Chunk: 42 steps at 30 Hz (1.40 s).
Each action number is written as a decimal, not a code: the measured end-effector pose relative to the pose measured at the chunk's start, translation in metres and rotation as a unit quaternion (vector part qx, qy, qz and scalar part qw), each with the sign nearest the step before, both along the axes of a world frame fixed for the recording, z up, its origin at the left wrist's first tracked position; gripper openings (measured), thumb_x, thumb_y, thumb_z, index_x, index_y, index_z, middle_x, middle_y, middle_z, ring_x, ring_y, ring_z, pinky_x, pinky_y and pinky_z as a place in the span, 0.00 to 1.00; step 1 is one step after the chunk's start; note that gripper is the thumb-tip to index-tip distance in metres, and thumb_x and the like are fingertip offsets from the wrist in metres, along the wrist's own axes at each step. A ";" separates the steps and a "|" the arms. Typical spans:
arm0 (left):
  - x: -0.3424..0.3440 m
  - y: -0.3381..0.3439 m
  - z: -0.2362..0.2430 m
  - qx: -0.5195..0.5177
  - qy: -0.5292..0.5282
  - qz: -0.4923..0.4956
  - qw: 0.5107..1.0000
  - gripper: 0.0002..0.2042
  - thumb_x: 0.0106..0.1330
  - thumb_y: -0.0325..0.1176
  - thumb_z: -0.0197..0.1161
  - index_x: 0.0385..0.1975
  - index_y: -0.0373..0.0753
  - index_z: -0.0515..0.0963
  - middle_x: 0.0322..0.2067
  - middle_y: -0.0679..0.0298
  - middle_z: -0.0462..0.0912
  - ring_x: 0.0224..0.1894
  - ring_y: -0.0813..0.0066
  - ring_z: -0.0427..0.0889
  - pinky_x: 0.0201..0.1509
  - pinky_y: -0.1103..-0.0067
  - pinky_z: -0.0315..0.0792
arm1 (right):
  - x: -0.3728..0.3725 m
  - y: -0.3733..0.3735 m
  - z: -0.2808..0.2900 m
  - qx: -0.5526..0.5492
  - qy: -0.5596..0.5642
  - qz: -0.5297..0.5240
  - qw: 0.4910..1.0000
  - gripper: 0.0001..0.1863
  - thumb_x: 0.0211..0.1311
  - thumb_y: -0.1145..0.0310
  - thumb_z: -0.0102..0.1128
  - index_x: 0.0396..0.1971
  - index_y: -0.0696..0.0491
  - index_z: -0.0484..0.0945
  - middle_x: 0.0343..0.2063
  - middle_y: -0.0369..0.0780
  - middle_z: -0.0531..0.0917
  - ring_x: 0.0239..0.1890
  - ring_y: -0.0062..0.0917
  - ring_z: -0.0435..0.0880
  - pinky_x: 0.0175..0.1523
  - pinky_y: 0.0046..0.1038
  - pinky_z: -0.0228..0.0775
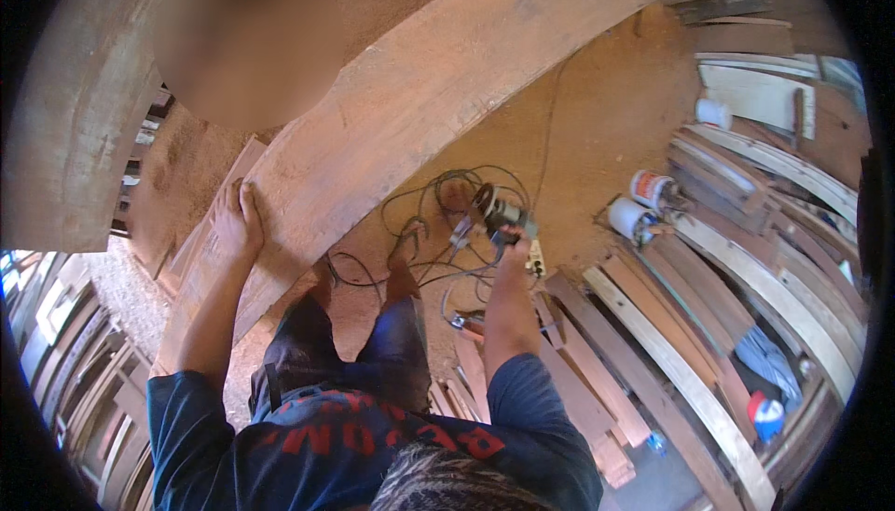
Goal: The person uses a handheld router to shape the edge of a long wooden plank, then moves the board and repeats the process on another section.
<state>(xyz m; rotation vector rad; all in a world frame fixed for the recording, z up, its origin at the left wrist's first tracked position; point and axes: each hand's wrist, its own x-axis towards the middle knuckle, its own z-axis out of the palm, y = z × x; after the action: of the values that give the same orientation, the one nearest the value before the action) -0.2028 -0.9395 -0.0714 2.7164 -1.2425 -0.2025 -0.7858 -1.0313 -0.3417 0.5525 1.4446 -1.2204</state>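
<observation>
A long, broad wooden slab (373, 110), dusted with sawdust, crosses from the lower left to the upper right. My left hand (238, 222) lies on its left part, fingers stretched toward the far edge. By those fingers, a thinner strip of wood (210, 203) runs along that edge. Off the slab's near side, my right hand (511, 236) is closed round a corded power tool (499, 208) with a dark round end and a grey body; its exact kind is not clear. Below the tool, a black cable (433, 199) lies looped on the floor around my feet.
Stacked boards (643, 343) fill the right side, with more timber (103, 399) at lower left. Two white tubs (634, 220) stand at the right. Beneath my right hand is a power strip (535, 257). Sawdust (597, 91) covers the floor. A blurred patch hides part of the upper left.
</observation>
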 end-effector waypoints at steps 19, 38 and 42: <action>0.002 0.010 -0.011 0.023 0.030 0.084 0.996 0.26 0.80 0.49 0.43 0.57 0.29 0.75 0.55 0.41 0.78 0.62 0.42 0.72 0.69 0.61 0.62 | -0.040 -0.037 -0.204 0.037 -0.022 0.235 0.971 0.17 0.75 0.60 0.54 0.53 0.57 0.74 0.36 0.43 0.82 0.33 0.34 0.83 0.39 0.33 0.79; 0.029 0.036 0.032 -0.201 0.118 0.049 0.971 0.29 0.72 0.48 0.59 0.67 0.38 0.67 0.64 0.49 0.69 0.69 0.50 0.65 0.71 0.52 0.57 | 0.195 0.000 0.264 -0.191 0.326 0.656 0.653 0.11 0.73 0.69 0.59 0.51 0.54 0.78 0.35 0.38 0.84 0.34 0.20 0.83 0.36 0.20 0.75; 0.089 0.147 0.045 -0.257 0.104 0.099 0.956 0.28 0.70 0.45 0.63 0.66 0.40 0.67 0.64 0.49 0.69 0.69 0.46 0.64 0.71 0.51 0.56 | 0.352 0.000 0.378 -0.293 0.421 0.670 0.537 0.14 0.75 0.68 0.58 0.53 0.59 0.76 0.42 0.43 0.84 0.41 0.25 0.85 0.44 0.26 0.81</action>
<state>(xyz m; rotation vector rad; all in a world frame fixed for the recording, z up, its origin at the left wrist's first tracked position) -0.1137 -0.7927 -0.0268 2.2754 -0.8170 -0.1167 -0.4334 -1.0309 0.0367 -1.6370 1.3968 -0.4534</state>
